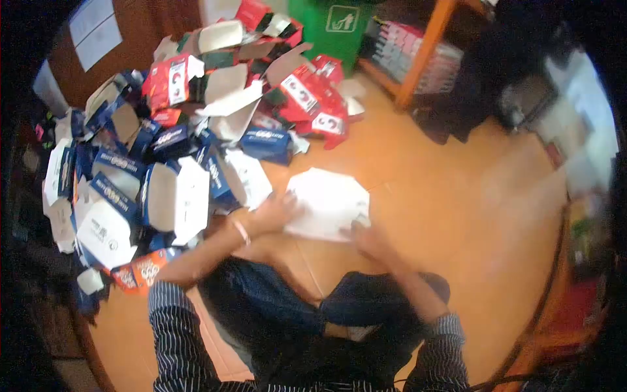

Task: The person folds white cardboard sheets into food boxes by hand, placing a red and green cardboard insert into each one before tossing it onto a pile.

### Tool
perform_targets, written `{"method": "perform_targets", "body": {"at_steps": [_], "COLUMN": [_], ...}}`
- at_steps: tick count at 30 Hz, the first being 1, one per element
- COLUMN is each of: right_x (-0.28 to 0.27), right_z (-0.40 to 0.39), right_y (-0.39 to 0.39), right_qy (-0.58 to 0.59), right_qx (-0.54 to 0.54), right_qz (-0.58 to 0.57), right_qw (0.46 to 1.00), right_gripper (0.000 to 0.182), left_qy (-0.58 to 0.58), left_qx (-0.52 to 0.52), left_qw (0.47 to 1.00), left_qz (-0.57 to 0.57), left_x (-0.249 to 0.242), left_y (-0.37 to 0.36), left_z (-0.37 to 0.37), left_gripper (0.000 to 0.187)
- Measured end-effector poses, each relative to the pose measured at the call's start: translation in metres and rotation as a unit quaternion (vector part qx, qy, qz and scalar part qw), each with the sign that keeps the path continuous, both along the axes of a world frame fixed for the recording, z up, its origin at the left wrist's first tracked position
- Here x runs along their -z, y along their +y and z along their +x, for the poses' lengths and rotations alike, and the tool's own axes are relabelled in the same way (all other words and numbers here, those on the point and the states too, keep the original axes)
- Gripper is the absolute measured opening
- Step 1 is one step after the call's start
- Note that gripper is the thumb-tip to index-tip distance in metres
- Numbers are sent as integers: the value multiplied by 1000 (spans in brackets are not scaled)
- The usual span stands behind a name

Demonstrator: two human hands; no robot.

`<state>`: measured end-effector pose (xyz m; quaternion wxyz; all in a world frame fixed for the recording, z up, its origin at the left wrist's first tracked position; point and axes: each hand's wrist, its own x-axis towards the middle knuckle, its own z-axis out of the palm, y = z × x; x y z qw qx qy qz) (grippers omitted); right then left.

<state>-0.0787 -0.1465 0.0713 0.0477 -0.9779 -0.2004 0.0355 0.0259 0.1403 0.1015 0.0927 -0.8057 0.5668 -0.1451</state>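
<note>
A white flattened piece of card (328, 204) lies in front of me, just above my crossed legs. My left hand (277, 212) is at its left edge, a light band round the wrist. At its lower right edge is my right hand (367, 236). Both hands are blurred, and how their fingers meet the card cannot be made out. Left of the card is a big heap of opened boxes, among them a dark blue box (217, 179) and a white box flap (191, 199).
Red boxes (304, 95) top the heap at the back. Behind them stands a green bin (326, 32). An orange shelf frame (424, 55) holds stacked items at the back right. A dark cable (545, 294) runs along the right side of the orange floor (457, 215).
</note>
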Motion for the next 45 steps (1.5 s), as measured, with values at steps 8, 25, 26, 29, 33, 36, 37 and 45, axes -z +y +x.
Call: {"method": "perform_targets", "body": {"at_steps": [8,25,26,29,33,36,37,45], "right_x": [14,77,61,15,-42,-58,-53,-48], "right_z": [-26,53,44,29,-2,-11,-11,-30], "right_y": [20,-23,-33,-74,-63,-50,-45,-15], "right_qy": [-16,454,410,246,134,178,182,262], "right_qx": [-48,-51,-86,-151,16,206,211,411], "right_qz": [-141,218,260,268,402,459,467,583], "right_qw": [989,863,870,919,906,846,839,650], "right_gripper": [29,56,60,80,68,35,35,53], "left_qy": [346,543,530,552,612,602,463,113], "left_qx": [68,64,52,33,37,52,-59,-167], "left_qw": [935,837,846,833,780,789,877,959], "left_qz": [47,-11,5,-26,-121,-117,-112,-201], "left_x": [50,76,64,10,-50,-89,-104,18], "left_y": [-47,-49,-47,-39,-32,-34,-41,-118], "left_z": [-25,24,25,30,29,21,14,30], "left_gripper": [36,35,34,27,23,24,24,23]}}
